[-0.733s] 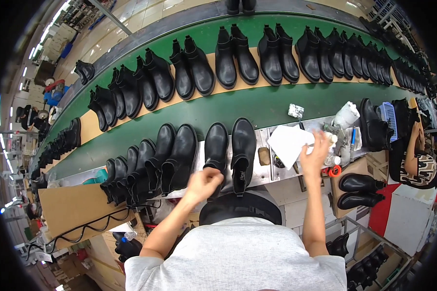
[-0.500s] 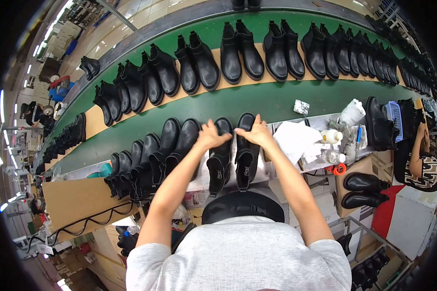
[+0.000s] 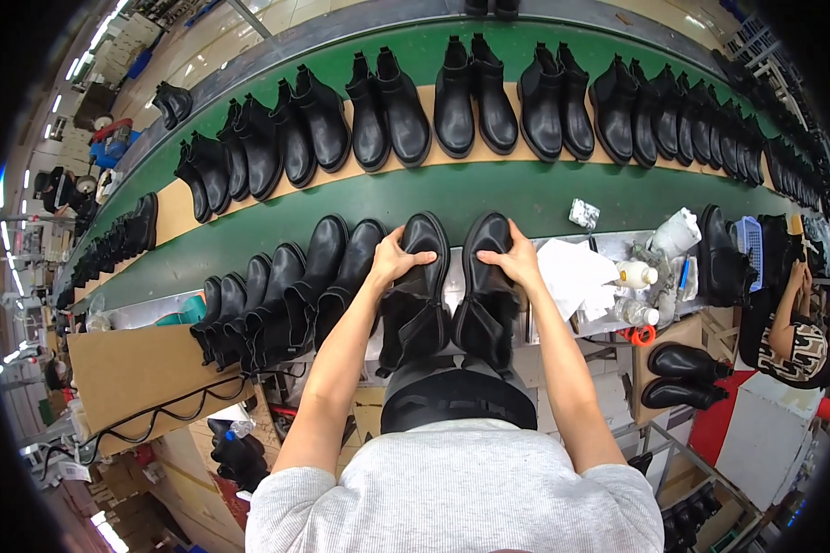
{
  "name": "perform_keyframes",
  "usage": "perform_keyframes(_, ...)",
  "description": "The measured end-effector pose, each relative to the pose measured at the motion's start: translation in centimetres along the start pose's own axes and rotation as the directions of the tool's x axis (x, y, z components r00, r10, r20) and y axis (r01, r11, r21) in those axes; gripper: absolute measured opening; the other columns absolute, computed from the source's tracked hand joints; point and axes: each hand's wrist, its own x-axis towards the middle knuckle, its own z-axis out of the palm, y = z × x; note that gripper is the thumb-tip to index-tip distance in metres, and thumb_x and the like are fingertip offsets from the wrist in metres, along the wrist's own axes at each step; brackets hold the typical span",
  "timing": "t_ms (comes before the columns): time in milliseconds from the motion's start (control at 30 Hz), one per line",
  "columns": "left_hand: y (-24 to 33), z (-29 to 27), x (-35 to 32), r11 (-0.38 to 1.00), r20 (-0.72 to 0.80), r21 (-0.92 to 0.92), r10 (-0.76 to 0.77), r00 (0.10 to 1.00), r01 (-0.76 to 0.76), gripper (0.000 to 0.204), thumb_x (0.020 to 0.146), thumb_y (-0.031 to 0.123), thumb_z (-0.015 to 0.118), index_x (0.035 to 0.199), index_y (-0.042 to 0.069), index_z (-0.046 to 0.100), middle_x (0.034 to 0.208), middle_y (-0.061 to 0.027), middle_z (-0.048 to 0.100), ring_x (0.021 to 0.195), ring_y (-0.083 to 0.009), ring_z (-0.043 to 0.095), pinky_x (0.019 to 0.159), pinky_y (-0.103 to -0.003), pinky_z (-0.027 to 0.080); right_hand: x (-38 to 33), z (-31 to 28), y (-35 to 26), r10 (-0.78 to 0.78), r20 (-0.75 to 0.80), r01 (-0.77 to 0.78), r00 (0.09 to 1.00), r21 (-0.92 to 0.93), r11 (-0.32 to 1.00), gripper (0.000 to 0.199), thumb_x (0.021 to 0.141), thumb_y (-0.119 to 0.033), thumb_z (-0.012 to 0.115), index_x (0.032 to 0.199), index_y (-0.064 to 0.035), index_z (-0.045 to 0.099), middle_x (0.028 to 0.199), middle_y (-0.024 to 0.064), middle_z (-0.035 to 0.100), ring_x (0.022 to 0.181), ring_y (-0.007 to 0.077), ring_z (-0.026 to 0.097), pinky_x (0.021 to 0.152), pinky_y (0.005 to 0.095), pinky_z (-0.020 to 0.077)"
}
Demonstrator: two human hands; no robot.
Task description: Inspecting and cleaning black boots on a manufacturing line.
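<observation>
My left hand (image 3: pixel 399 262) is wrapped round the forefoot of a black ankle boot (image 3: pixel 417 318), its thumb lying across the upper. A matching black ankle boot (image 3: pixel 486 318) is gripped the same way by my right hand (image 3: pixel 515 259). Both boots have their toes away from me and their shafts close to my waist, with a narrow gap between them. They are tilted a little apart, so their sides show. Just left of my left hand stands another black boot (image 3: pixel 352 276), the end of a row along the near bench edge.
Pairs of black boots (image 3: pixel 390 111) line a tan board on the green conveyor (image 3: pixel 341 198). Right of me lie a white cloth (image 3: pixel 572 276), small bottles (image 3: pixel 634 275) and orange tape (image 3: pixel 640 335). A cardboard sheet (image 3: pixel 148 378) stands at left. A co-worker's arm (image 3: pixel 789 313) shows far right.
My hands have gone from spread fingers over the toes to a grip on both boots. The boots have turned onto a tilt, and their shafts have swung so the openings no longer face up.
</observation>
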Motion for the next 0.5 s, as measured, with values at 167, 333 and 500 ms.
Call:
perform_keyframes(167, 3.9, -4.4, -6.8, 0.319, 0.237, -0.941, 0.393, 0.888, 0.11, 0.063, 0.085, 0.026, 0.067, 0.135, 0.0, 0.038, 0.127, -0.0169, 0.053, 0.102, -0.026, 0.06, 0.085, -0.037, 0.053, -5.9, -5.2, -8.7, -0.171, 0.313, -0.214, 0.934, 0.876, 0.433, 0.064, 0.08, -0.021, 0.07, 0.133, 0.0018, 0.043, 0.118, 0.0156, 0.059, 0.1, 0.0263, 0.062, 0.088, 0.032, 0.0504)
perform_keyframes(333, 7.6, -3.8, -9.1, -0.038, 0.096, -0.989, 0.572, 0.814, 0.144, 0.084, 0.079, 0.055, 0.062, 0.142, 0.011, 0.029, 0.139, -0.0204, 0.038, 0.113, -0.0341, 0.053, 0.088, -0.043, 0.054, -6.5, -4.7, -12.8, -0.117, 0.212, -0.195, 0.97, 0.97, 0.144, 0.065, 0.087, -0.041, 0.061, 0.134, -0.0019, 0.039, 0.123, 0.0174, 0.054, 0.106, 0.028, 0.059, 0.083, 0.0329, 0.0552)
perform_keyframes(500, 7.1, -4.9, -9.6, 0.022, 0.166, -0.982, 0.561, 0.811, 0.186, 0.08, 0.083, 0.048, 0.064, 0.14, 0.003, 0.03, 0.132, -0.0221, 0.046, 0.112, -0.0317, 0.055, 0.088, -0.044, 0.053, -6.9, -6.0, -13.6, -0.384, 0.161, -0.168, 0.909, 0.986, 0.016, 0.067, 0.082, -0.036, 0.069, 0.132, -0.0013, 0.042, 0.116, 0.0157, 0.058, 0.103, 0.0258, 0.06, 0.083, 0.0355, 0.0549)
